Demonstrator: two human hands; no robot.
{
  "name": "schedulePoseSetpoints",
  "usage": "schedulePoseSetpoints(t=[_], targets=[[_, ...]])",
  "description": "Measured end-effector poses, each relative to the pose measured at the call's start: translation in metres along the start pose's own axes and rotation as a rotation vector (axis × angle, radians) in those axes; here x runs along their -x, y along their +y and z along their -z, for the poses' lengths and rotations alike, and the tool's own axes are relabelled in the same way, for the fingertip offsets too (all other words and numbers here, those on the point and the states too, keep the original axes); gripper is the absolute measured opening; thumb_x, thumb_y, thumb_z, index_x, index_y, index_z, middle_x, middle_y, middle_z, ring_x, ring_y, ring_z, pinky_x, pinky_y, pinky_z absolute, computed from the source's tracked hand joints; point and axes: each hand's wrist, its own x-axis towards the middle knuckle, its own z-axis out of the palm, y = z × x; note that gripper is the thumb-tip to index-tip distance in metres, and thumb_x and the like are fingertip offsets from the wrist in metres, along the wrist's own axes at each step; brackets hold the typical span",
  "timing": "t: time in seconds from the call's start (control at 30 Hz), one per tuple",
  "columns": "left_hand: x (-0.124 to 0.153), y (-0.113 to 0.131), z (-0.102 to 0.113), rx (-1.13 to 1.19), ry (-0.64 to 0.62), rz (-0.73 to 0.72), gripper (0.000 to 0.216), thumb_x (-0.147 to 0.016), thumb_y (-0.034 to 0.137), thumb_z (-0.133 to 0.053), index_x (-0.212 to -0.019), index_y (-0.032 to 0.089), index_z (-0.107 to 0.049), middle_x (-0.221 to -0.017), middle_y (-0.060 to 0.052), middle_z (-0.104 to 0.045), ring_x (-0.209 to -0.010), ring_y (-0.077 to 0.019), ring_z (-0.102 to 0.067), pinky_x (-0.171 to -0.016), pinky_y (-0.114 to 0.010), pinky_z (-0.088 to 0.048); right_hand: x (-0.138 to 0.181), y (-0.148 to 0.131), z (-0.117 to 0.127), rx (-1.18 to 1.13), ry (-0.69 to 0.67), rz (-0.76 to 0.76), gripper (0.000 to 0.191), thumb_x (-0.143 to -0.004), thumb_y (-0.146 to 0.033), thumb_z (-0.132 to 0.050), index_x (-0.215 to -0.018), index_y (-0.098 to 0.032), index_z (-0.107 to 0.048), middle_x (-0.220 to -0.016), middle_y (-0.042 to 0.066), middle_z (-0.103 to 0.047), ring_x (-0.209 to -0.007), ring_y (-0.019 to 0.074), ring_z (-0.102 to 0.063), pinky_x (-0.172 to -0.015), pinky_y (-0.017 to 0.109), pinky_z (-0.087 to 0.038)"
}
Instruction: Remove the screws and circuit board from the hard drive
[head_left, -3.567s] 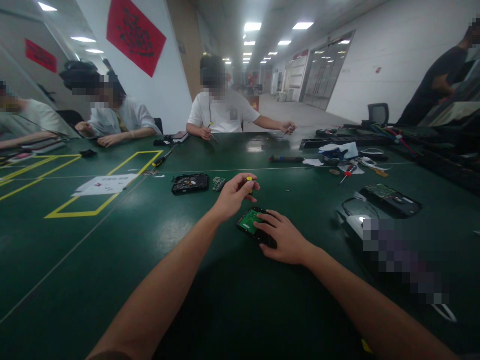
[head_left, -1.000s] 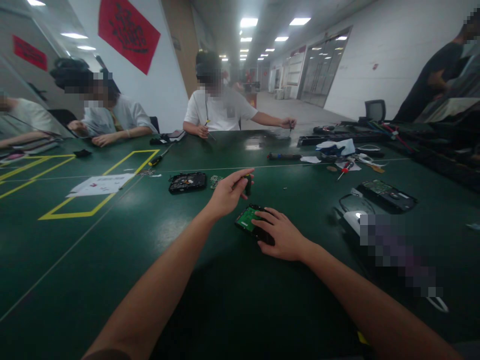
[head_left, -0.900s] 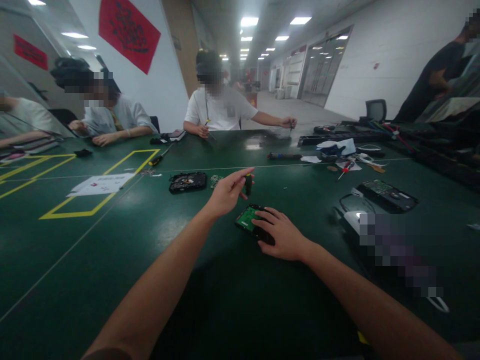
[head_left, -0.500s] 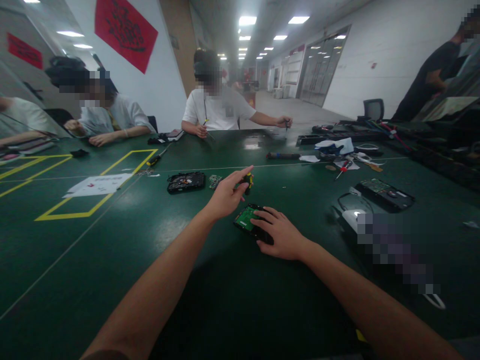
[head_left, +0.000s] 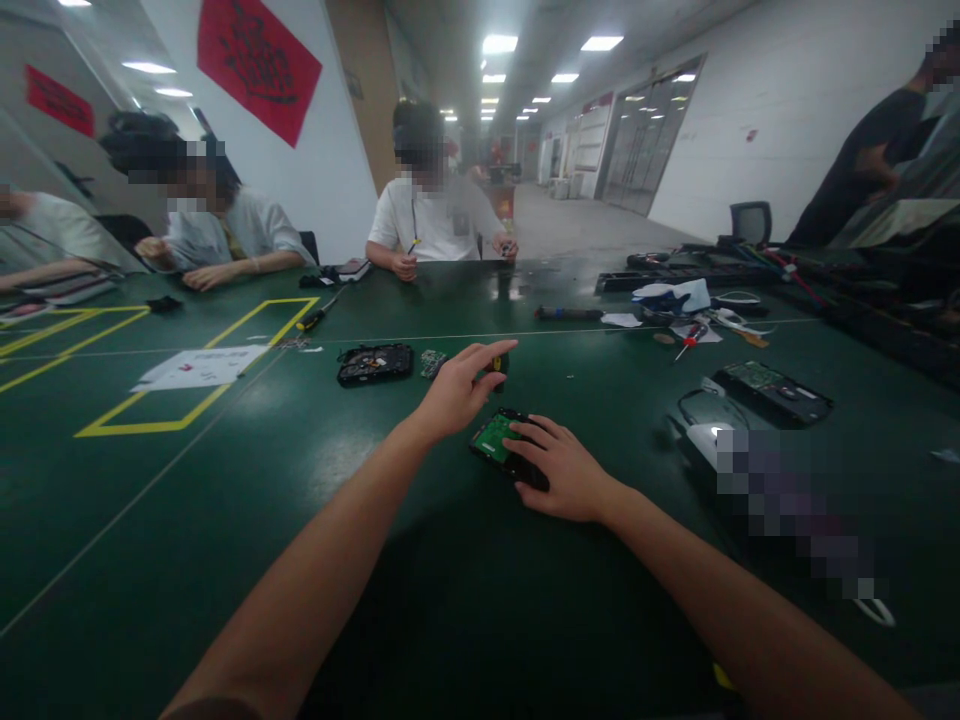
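- a long green table (head_left: 225, 480) in a bright hall; a person (head_left: 442, 222) in a white shirt sits at the far side.
- the hard drive (head_left: 493, 438) lies on the table, with its green board up.
- the right hand (head_left: 568, 472) rests flat and open on the near end of the hard drive.
- the left hand (head_left: 452, 392) pinches a small screwdriver (head_left: 496, 364) just beyond the hard drive.
- an opened drive (head_left: 375, 364) lies apart, to the left.

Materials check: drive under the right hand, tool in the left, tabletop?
Drive: green circuit board, matte, on a dark casing, likely metal; colour and black rim show it.
Tool: black and yellow grip, probably plastic or rubber; too small to be sure.
Tabletop: dark green mat, smooth, semi-gloss; ceiling lights reflect off it.
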Motion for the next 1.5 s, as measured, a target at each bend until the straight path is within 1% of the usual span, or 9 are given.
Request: schedulePoseSetpoints(t=[0.13, 0.3, 0.4, 0.63, 0.83, 0.97, 1.13, 1.23, 1.5], targets=[[0.000, -0.002, -0.002, -0.117, 0.087, -0.003, 0.048, -0.097, 0.023, -0.067, -0.144, 0.029, -0.059, -0.117, -0.006, -0.061, -0.096, -0.0170, -0.063, -0.076, -0.027, -0.061, 0.000, -0.002, 0.003, -0.006, -0.016, 0.002, 0.066, -0.091, -0.049, -0.065, -0.151, -0.025, -0.056, -0.163, 0.011, -0.045, -0.154, 0.0421, -0.029, -0.120, 0.064, -0.032], [0.001, -0.007, 0.001, 0.057, -0.053, 0.018, 0.058, -0.100, 0.017, -0.054, -0.156, 0.031, -0.045, -0.132, -0.010, -0.061, -0.098, -0.0177, -0.065, -0.071, -0.026, -0.063, 0.000, -0.001, 0.002, -0.004, -0.014, -0.001, 0.066, -0.090, -0.048, -0.066, -0.151, -0.024, -0.056, -0.163, 0.011, -0.045, -0.153, 0.0426, -0.029, -0.119, 0.065, -0.033], [0.000, -0.007, 0.002, 0.073, -0.091, 0.026, 0.059, -0.099, 0.014, -0.051, -0.156, 0.030, -0.046, -0.132, -0.010, -0.061, -0.098, -0.0186, -0.065, -0.070, -0.027, -0.064, 0.000, 0.000, 0.000, -0.004, 0.000, 0.008, 0.065, -0.090, -0.048, -0.066, -0.150, -0.025, -0.057, -0.163, 0.011, -0.045, -0.154, 0.0423, -0.029, -0.120, 0.066, -0.031], [-0.001, 0.001, 0.001, -0.076, 0.017, 0.019, 0.053, -0.097, 0.017, -0.061, -0.148, 0.029, -0.054, -0.123, -0.008, -0.063, -0.097, -0.0179, -0.064, -0.087, -0.034, -0.062, 0.000, 0.000, -0.001, -0.004, 0.009, 0.007, 0.066, -0.089, -0.048, -0.068, -0.150, -0.026, -0.057, -0.163, 0.011, -0.046, -0.153, 0.0424, -0.029, -0.120, 0.065, -0.032], [0.001, 0.000, -0.003, 0.004, -0.059, 0.040, 0.062, -0.096, 0.016, -0.061, -0.154, 0.030, -0.044, -0.133, -0.010, -0.063, -0.104, -0.0209, -0.068, -0.076, -0.029, -0.063, 0.000, 0.001, -0.002, -0.005, 0.012, 0.017, 0.065, -0.089, -0.047, -0.067, -0.150, -0.025, -0.057, -0.163, 0.011, -0.045, -0.153, 0.0422, -0.029, -0.120, 0.065, -0.032], [0.003, -0.005, -0.006, 0.114, -0.117, 0.097, 0.065, -0.098, 0.013, -0.053, -0.158, 0.031, -0.035, -0.124, -0.009, -0.069, -0.101, -0.0218, -0.073, -0.066, -0.026, -0.063, 0.001, 0.002, -0.002, -0.007, 0.007, 0.018, 0.067, -0.089, -0.048, -0.068, -0.151, -0.026, -0.055, -0.164, 0.011, -0.044, -0.153, 0.0425, -0.029, -0.119, 0.066, -0.032], [0.002, -0.005, -0.003, -0.088, -0.032, 0.064, 0.059, -0.096, 0.016, -0.063, -0.151, 0.028, -0.047, -0.118, -0.006, -0.071, -0.096, -0.0198, -0.071, -0.089, -0.037, -0.062, 0.001, 0.000, -0.001, -0.007, 0.006, 0.010, 0.065, -0.090, -0.048, -0.067, -0.151, -0.026, -0.056, -0.164, 0.010, -0.044, -0.154, 0.0423, -0.028, -0.120, 0.067, -0.031], [0.001, -0.004, -0.002, -0.161, -0.013, 0.027, 0.059, -0.094, 0.017, -0.068, -0.150, 0.028, -0.050, -0.119, -0.006, -0.070, -0.098, -0.0202, -0.069, -0.094, -0.038, -0.060, 0.000, -0.001, 0.001, -0.009, 0.000, 0.003, 0.065, -0.091, -0.049, -0.066, -0.151, -0.026, -0.056, -0.164, 0.010, -0.043, -0.154, 0.0425, -0.027, -0.120, 0.067, -0.030], [-0.001, 0.003, -0.001, -0.053, 0.033, 0.027, 0.048, -0.096, 0.029, -0.069, -0.143, 0.029, -0.059, -0.122, -0.008, -0.061, -0.101, -0.0193, -0.064, -0.070, -0.025, -0.059, 0.000, 0.000, -0.002, 0.000, 0.009, 0.004, 0.066, -0.090, -0.049, -0.066, -0.152, -0.027, -0.054, -0.164, 0.009, -0.043, -0.154, 0.0420, -0.028, -0.121, 0.066, -0.030]])
